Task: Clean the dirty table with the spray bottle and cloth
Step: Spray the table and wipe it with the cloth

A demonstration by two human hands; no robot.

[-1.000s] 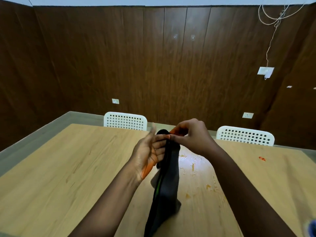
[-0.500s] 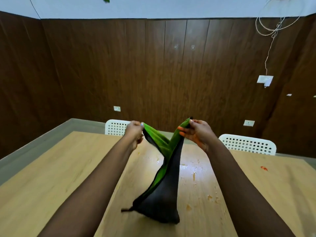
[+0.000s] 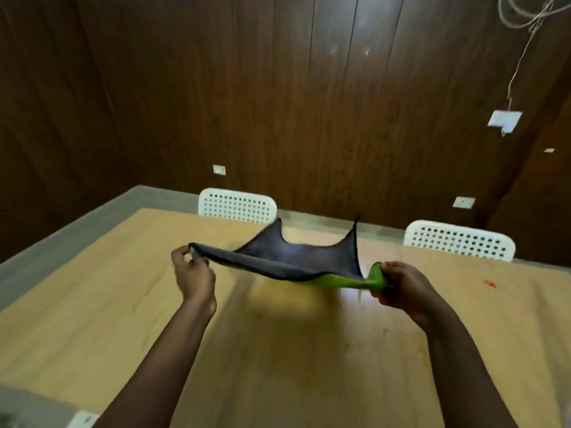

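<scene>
Head view looks down on a light wooden worktop [image 3: 92,304] with both forearms reaching out over it. The left hand [image 3: 193,273] pinches one corner of a dark grey cloth with a green underside [image 3: 290,257], fingers curled round the hem at about 9 o'clock of the cloth. The right hand [image 3: 401,285] grips the opposite corner at 3 o'clock, where the green face is bunched in its curled fingers. The cloth is stretched nearly flat between the two hands, in the air above the worktop, its two far corners flicking up toward 12 o'clock; it is motion-blurred. Its shadow falls on the worktop below. A small orange-red smear [image 3: 490,284] lies on the worktop at 3 o'clock of the right hand, well apart from it. Two white perforated plastic chair backs [image 3: 237,206] [image 3: 458,240] stand at the far edge of the worktop, before a dark wood-panelled wall [image 3: 278,103].
</scene>
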